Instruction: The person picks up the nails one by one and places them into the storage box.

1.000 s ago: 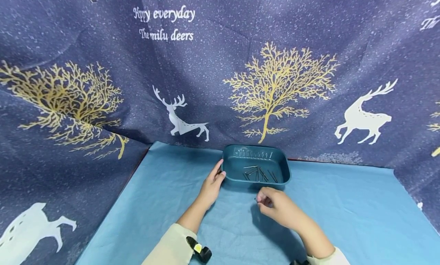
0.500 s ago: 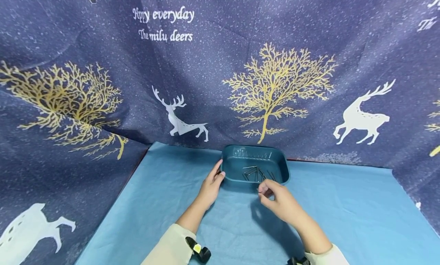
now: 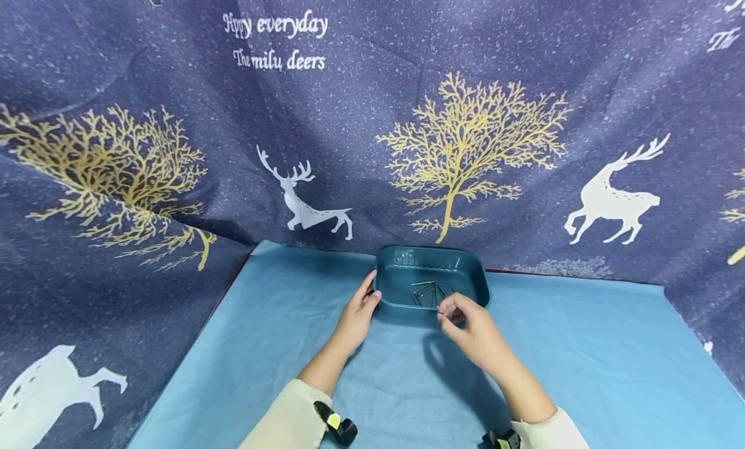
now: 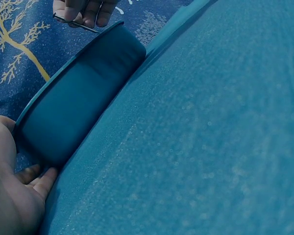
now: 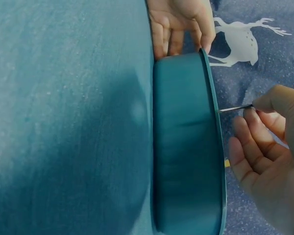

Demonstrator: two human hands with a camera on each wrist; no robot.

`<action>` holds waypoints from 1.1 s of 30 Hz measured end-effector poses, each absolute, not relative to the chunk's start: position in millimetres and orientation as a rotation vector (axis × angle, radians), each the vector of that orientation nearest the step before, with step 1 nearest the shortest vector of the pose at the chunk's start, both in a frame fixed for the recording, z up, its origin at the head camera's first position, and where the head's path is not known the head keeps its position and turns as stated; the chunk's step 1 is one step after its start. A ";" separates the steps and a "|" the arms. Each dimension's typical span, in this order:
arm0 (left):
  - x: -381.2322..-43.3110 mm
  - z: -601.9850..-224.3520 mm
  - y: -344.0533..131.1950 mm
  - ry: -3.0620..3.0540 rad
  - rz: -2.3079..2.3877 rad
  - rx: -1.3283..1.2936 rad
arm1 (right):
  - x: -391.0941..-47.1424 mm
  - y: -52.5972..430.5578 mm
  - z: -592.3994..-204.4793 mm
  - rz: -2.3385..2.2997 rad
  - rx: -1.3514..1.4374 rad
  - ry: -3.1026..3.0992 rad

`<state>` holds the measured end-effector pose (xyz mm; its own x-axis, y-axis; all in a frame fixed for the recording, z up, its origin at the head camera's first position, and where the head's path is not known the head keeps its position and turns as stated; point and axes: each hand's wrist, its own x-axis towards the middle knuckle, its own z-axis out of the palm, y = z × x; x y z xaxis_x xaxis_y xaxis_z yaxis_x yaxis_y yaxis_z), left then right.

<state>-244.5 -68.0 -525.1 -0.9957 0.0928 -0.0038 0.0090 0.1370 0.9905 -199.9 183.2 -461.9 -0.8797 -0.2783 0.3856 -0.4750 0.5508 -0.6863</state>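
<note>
A dark teal plastic tray (image 3: pixel 407 256) stands on the blue cloth, with several thin dark nails (image 3: pixel 427 292) lying loose inside. My left hand (image 3: pixel 356 316) holds the tray's left end, one digit at the rim and other fingers low on the wall, as the left wrist view shows. Over the near rim, my right hand (image 3: pixel 474 329) pinches one nail (image 5: pixel 235 108) between thumb and fingertip. That nail slants toward the tray, its head at the fingers and its far end right at the rim. The right hand covers part of the nails in the head view.
Blue cloth (image 3: pixel 582 358) covers the table around the tray. Right behind the tray hangs a dark blue curtain (image 3: pixel 361 112) printed with deer and yellow trees. A black wrist camera (image 3: pixel 346 431) sits on the left sleeve.
My right hand has moved up and forward from the cloth in front of the tray to its near rim, bringing the pinched nail along. The left hand and tray stay put.
</note>
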 end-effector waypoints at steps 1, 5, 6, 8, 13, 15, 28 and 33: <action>-244.5 -525.0 -68.0 2.319 2.021 0.103 | -201.0 182.7 -461.7 1.235 0.624 -2.545; -244.7 -524.3 -68.5 2.319 2.024 0.100 | -205.1 180.6 -459.6 1.232 0.585 -2.515; -244.7 -524.0 -68.6 2.321 2.022 0.095 | -205.8 180.1 -459.0 1.232 0.574 -2.513; -244.9 -523.8 -68.6 2.320 2.025 0.087 | -207.0 179.3 -457.1 1.237 0.550 -2.522; -244.8 -523.5 -68.8 2.332 2.021 0.085 | -210.6 177.2 -452.9 1.251 0.505 -2.557; -244.5 -523.5 -68.9 2.336 2.016 0.092 | -212.6 176.3 -451.7 1.263 0.487 -2.558; -244.2 -524.1 -68.2 2.314 2.040 0.096 | -227.3 171.0 -451.7 1.273 0.351 -2.535; -242.8 -523.8 -68.4 2.327 2.028 0.102 | -230.4 170.0 -452.5 1.263 0.301 -2.544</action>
<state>-242.8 -68.4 -523.8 -0.9964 0.0847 0.0029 0.0145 0.1363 0.9906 -230.4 170.0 -452.5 -0.9377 -0.0597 0.3422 -0.3087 0.5949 -0.7422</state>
